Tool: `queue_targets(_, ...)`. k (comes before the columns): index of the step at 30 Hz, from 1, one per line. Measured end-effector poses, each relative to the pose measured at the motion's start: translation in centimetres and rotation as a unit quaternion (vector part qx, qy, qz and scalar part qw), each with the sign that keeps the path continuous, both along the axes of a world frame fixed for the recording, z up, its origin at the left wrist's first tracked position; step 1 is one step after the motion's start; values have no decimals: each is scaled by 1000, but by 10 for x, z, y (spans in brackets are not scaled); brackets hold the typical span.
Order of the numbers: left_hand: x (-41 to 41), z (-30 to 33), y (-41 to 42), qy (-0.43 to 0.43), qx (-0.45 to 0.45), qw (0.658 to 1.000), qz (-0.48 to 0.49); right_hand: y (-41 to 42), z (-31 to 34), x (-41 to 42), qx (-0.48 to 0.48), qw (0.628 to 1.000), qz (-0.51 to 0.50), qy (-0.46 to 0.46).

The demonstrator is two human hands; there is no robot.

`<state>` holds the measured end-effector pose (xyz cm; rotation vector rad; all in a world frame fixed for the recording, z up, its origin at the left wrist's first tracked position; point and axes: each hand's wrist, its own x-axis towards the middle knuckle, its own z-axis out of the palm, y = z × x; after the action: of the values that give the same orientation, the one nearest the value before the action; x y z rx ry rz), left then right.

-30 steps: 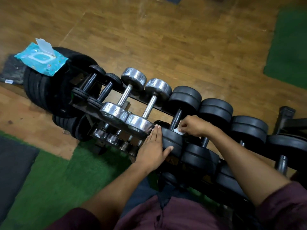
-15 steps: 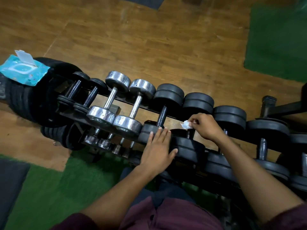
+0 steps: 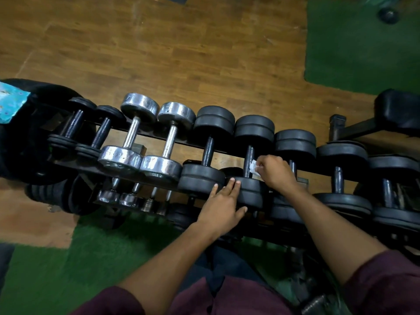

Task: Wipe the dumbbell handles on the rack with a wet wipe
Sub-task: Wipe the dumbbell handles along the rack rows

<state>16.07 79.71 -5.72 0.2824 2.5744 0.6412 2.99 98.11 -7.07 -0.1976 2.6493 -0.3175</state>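
Observation:
A dark rack (image 3: 156, 138) holds a row of dumbbells: small black ones at the left, two chrome ones (image 3: 133, 137), then several black rubber ones running right. My right hand (image 3: 276, 171) pinches a crumpled white wet wipe (image 3: 253, 167) against the lower part of the dark handle (image 3: 248, 159) of a black dumbbell near the middle. My left hand (image 3: 223, 206) lies flat, fingers straight, on that dumbbell's near weight head (image 3: 252, 192). A lower tier with smaller dumbbells (image 3: 118, 196) shows under the top row.
A blue wet-wipe packet (image 3: 10, 103) lies on a stack of black weight plates (image 3: 20, 142) at the far left. Wooden floor lies beyond the rack, green mats at the near left and far right. A black bench frame (image 3: 354, 128) stands at the right.
My right hand with the wipe moved from the previous black dumbbell's handle to the one right of it. My left hand shifted right onto that dumbbell's near head. The view panned right.

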Motion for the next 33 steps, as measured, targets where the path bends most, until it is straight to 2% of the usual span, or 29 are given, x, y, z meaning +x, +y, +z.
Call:
queue_targets(4,0,-4,1,12,2,1000,-2,-5,-1,6,-46,999,9,-14)
queue_targets(11,-1,-5,0,-10,8,1000,-1,-1,-7,-11,-99,985,110,-86)
queue_targets(14,1,-5,-2,-4,8,1000,-8,-5,-10,-18,-79,982,158,-72)
queue_targets(17,4,-4,-2,5,-1,1000,-11,-8,-19,-22,-60,991,119,-14)
queue_targets(19,6,-3,2,6,-5,1000,7,-10,-20,-23,-67,996,53,30)
queue_targets(21,7,-3,10,-2,0,999,41,-11,-21,-20,-75,995,34,52)
queue_targets(24,4,-1,27,-26,12,994,104,-5,-21,-17,-91,991,86,41)
queue_targets(27,-4,-3,44,-26,-11,987,156,4,-20,-23,-101,970,218,-35)
queue_targets(29,-6,-5,52,-22,-38,985,170,8,-19,-27,-89,957,271,-52)
queue_targets(33,-3,-5,62,-23,-39,978,203,11,-19,-34,-72,971,229,4)
